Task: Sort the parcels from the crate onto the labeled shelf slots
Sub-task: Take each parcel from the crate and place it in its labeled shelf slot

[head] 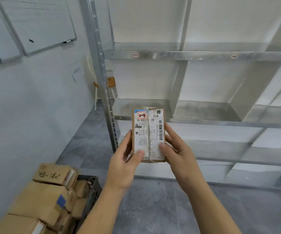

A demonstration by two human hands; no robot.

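A small brown parcel (pixel 150 132) stands upright in front of me, its white shipping label facing the camera with "2-4" handwritten on a red-framed sticker at its top left. My left hand (pixel 124 164) grips its left edge, thumb on the label. My right hand (pixel 176 152) grips its right edge, thumb on the lower label. Behind the parcel stands the metal shelf (pixel 203 55) with divided slots and small labels on its front rails. The black crate (pixel 92 188) at lower left is piled with several cardboard parcels (pixel 42 200).
A whiteboard (pixel 40 22) with markers hangs on the left wall. A white chair (pixel 101 85) stands beyond the shelf's left upright. Grey floor (pixel 153 208) stretches between me and the shelf.
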